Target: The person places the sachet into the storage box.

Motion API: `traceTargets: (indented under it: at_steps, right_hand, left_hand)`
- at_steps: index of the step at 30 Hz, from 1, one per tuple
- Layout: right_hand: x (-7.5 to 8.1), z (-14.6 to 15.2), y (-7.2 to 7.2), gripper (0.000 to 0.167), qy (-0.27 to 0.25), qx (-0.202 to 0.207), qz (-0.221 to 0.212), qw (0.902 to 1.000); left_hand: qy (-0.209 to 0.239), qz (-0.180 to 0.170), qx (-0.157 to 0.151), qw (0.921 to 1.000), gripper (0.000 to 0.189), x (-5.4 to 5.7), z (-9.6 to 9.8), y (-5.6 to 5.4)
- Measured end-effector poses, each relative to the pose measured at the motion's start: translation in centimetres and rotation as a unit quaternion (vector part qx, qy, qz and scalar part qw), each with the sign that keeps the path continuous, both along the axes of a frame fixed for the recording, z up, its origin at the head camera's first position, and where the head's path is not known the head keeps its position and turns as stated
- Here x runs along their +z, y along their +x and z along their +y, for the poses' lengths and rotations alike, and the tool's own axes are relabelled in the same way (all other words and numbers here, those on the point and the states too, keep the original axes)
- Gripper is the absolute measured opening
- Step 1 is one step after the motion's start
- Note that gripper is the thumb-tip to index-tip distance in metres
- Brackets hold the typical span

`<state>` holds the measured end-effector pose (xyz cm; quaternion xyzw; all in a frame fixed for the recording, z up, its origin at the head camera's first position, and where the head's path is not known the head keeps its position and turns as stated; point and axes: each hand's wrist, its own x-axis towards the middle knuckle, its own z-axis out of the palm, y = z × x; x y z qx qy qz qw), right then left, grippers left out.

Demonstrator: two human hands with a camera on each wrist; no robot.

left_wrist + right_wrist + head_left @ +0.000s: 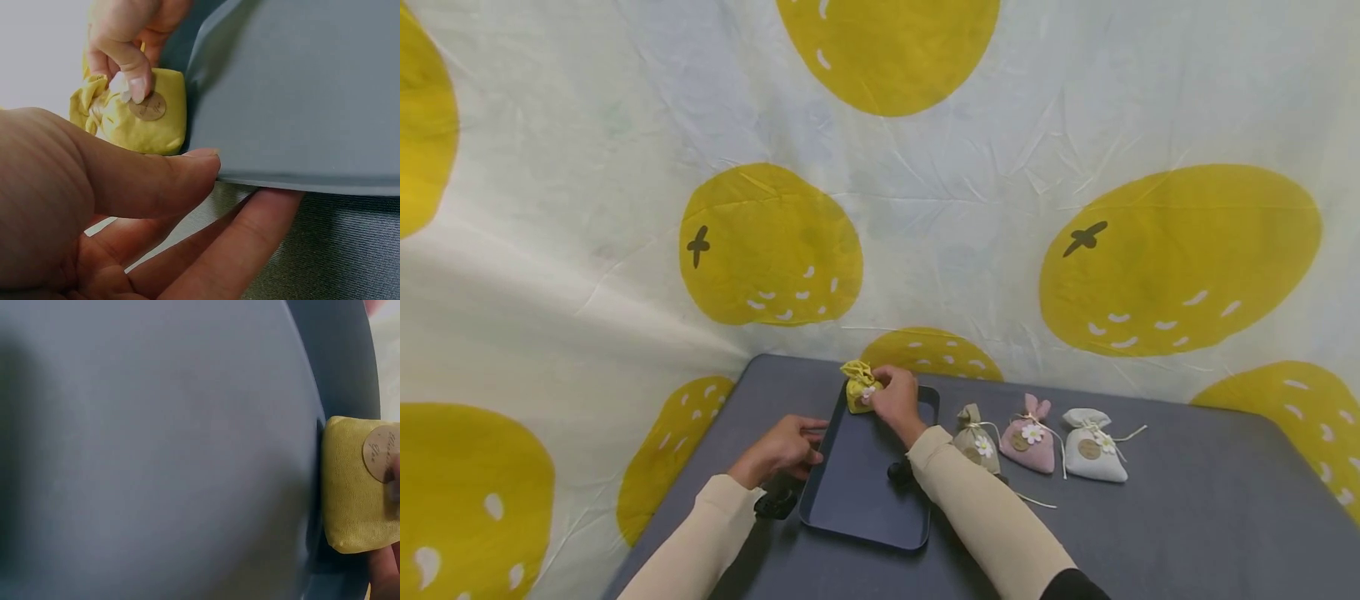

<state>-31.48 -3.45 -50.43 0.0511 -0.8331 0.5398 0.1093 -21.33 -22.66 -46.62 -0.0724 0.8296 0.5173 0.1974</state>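
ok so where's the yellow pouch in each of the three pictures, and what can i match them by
Head: yellow pouch just left of centre, below mid-height, held by the right hand.
Left wrist: upper left.
Right wrist: right edge, partly cut off.
Shared landmark: the dark tray, in all three.

Shows a yellow pouch, beige pouch, pink pouch, white pouch, dark blue-grey tray, grey worktop, pale cloth patterned yellow.

Soft, dark shadows on the tray (right wrist view dim, perhaps out of focus).
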Motion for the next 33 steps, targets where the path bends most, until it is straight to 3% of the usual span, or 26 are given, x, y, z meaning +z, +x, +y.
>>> traceTargets:
  at_steps: [12,17,24,28,33]
  right_hand:
    - [0.8,2.1,0.5,0.039,0.049,0.036,-0.028,0.9978]
    - [3.0,4.2,0.9,0.04,0.048,0.069,-0.058,0.9948]
    - [6.5,8.7,1.1,0.045,0.02,0.099,-0.064,0.9928]
    - [7.0,12.5,1.2,0.046,0.035,0.078,-0.064,0.9943]
    - [6.5,18.2,1.7,0.044,0.068,0.033,-0.05,0.9959]
  left_hand:
    - [-0.002,-0.002,-0.006,1.0,0.068,-0.4,0.7,0.1]
    - [-0.006,-0.002,-0.014,0.9999,0.068,-0.3,0.7,0.2]
    - [-0.016,0.0,-0.014,0.9998,0.067,0.0,0.3,0.1]
    - [-0.017,0.002,-0.016,0.9997,0.068,0.2,0.1,0.1]
    - [-0.014,0.0,-0.019,0.9997,0.068,0.3,-0.2,0.1]
